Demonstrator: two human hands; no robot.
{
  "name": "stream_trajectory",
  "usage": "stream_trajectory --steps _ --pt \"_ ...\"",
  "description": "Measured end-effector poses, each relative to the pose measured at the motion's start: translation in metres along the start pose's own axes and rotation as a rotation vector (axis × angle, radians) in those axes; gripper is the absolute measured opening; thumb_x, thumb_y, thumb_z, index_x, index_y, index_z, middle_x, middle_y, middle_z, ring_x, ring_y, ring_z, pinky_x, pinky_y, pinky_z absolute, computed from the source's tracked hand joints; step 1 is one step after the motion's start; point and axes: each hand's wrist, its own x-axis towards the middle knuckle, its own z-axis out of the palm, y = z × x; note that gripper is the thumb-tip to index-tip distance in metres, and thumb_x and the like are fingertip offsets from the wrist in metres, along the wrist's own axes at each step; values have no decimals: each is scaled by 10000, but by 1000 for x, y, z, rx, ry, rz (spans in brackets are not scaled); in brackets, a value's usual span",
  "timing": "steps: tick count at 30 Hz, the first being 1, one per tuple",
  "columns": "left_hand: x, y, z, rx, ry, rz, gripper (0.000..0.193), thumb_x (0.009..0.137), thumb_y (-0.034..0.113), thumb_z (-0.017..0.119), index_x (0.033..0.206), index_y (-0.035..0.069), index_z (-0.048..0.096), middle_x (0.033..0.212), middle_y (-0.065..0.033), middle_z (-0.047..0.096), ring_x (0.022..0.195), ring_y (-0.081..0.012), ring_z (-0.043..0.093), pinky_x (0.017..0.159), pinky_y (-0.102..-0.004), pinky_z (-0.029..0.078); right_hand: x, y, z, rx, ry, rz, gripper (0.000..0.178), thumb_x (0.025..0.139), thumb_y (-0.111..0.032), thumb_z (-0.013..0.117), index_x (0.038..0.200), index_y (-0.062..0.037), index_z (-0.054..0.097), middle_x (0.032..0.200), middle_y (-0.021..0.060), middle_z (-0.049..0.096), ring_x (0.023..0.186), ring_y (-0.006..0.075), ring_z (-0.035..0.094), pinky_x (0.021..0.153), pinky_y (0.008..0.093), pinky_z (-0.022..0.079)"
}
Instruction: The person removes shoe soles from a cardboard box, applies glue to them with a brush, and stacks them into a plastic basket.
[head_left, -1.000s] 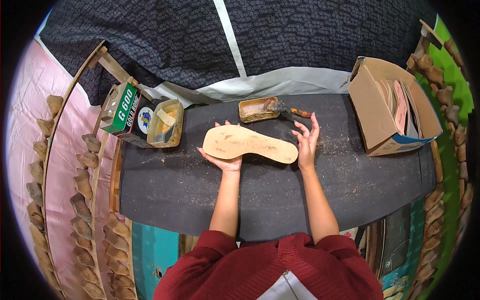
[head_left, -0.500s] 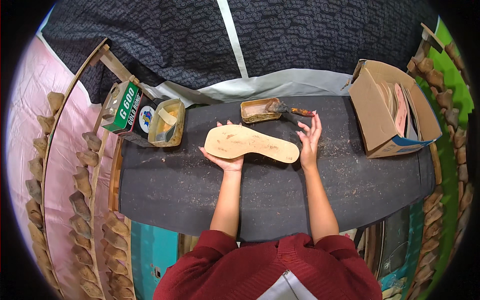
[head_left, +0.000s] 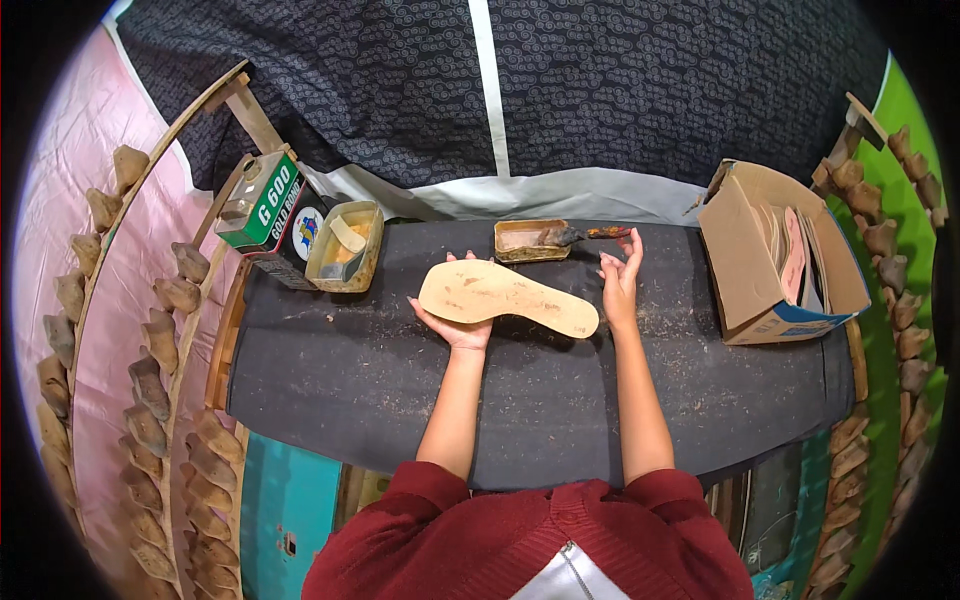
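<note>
My left hand [head_left: 462, 332] holds a tan shoe insole [head_left: 500, 296] from below at its wide end, fingertips showing past the far edge and the thumb at the left. The insole lies level above the table, dark smudges on its upper face, narrow end pointing right. My right hand [head_left: 622, 285] is raised beside that end, fingers apart, a fingertip at the tip of a glue brush's handle [head_left: 600, 232]. The brush's dark bristles rest in a small rectangular tray [head_left: 533, 255] with crusted walls. Whether the right fingers press on the handle is hard to see.
On the left stand a green and black metal can [head_left: 275, 215] and a yellowish tub [head_left: 350, 280] with scraps inside. A cardboard box [head_left: 745, 255] of sole pieces sits at the right. Debris specks the dark table cover [head_left: 540, 400]. Racks of wooden shoe lasts [head_left: 150, 385] flank both sides.
The view has tilted, so the table and its things sit slightly lower in the picture. My left hand still holds the insole; my right hand stays by the brush handle.
</note>
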Motion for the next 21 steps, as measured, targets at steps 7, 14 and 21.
stream_trajectory --steps 7,14,21 --pt "1 -2 -1 -6 93 19 765 691 667 399 1178 77 429 1197 -107 432 1159 -270 346 988 -470 231 3 13 3 -171 -73 -44 572 809 -72 469 1306 -107 188 1189 101 317 876 135 466 712 240 406" --pt "2 4 -3 21 99 52 774 685 668 409 1183 75 420 1207 -104 424 1170 -272 335 978 -464 250 -3 8 11 5 -94 169 546 819 -119 467 1305 -103 218 1198 105 325 904 154 479 741 265 415" --pt "2 2 -3 -3 90 44 768 686 666 409 1187 85 418 1218 -108 416 1179 -269 326 977 -460 251 -13 -6 -7 220 2 377 434 862 -289 419 1254 -131 319 1145 77 454 951 169 483 758 300 410"
